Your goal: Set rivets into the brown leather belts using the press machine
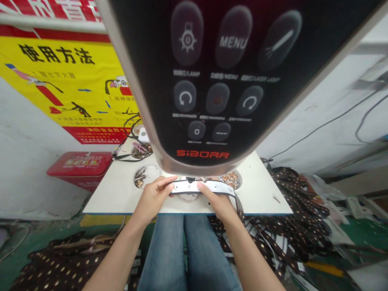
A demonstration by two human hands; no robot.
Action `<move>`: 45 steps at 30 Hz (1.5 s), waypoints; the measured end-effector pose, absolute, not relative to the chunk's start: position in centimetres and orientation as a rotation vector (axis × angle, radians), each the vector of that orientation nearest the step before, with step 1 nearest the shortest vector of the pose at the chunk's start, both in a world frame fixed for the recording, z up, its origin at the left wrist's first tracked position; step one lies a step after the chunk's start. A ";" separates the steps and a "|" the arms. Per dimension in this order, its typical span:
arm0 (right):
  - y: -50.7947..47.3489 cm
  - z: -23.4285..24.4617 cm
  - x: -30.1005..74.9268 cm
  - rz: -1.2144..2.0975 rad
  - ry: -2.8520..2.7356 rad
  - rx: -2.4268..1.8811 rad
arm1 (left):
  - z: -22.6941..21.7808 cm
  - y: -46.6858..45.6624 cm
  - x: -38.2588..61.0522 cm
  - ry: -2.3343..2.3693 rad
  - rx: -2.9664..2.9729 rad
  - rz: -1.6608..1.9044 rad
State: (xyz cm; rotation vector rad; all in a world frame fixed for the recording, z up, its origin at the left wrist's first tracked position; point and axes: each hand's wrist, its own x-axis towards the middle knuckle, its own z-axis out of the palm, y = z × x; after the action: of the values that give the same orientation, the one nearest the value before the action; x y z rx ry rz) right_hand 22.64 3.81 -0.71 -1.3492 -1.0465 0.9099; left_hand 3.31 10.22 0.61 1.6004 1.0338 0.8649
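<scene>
A white strap with dark edges (pixel 189 187) is stretched level between my hands, low in front of the machine head (pixel 203 163). Small metal dots sit along its pale face. My left hand (pixel 154 197) pinches the strap's left end between thumb and fingers. Farther right, my right hand (pixel 216 198) grips it with the thumb on top; the fingers are hidden underneath. Past that hand the strap's tail (pixel 238 206) hangs down over the table edge. The place where the strap meets the machine is mostly covered by the control panel above.
The white table (pixel 109 198) has a round well of copper-coloured studs (pixel 232 179) at right and another with dark metal pieces (pixel 140 176) at left. Heaps of dark studded straps (pixel 291 194) lie on both sides of my legs. A red box (pixel 80 165) stands at left.
</scene>
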 end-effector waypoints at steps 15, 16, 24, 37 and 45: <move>0.6 1.2 20.4 0.978 -0.972 -1.260 | 2.9 6.2 3.7 1.058 1.257 0.852; 0.6 1.2 20.7 0.954 -0.996 -1.302 | 2.8 6.2 3.8 1.048 1.267 0.840; 3.7 0.0 22.5 0.867 -1.059 -1.409 | 1.9 9.8 5.9 1.077 1.261 0.921; 2.6 1.0 21.2 0.868 -0.808 -1.323 | 2.5 9.5 5.3 1.047 1.194 0.930; -4.5 2.5 12.3 1.989 -0.858 -0.854 | 1.4 1.3 -0.7 0.525 0.771 0.322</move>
State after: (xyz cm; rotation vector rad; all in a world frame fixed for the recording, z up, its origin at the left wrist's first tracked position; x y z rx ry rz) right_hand 12.32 -4.54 2.51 -0.8544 -0.8580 1.9885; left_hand -0.72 1.26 1.44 0.7709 0.5247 0.3225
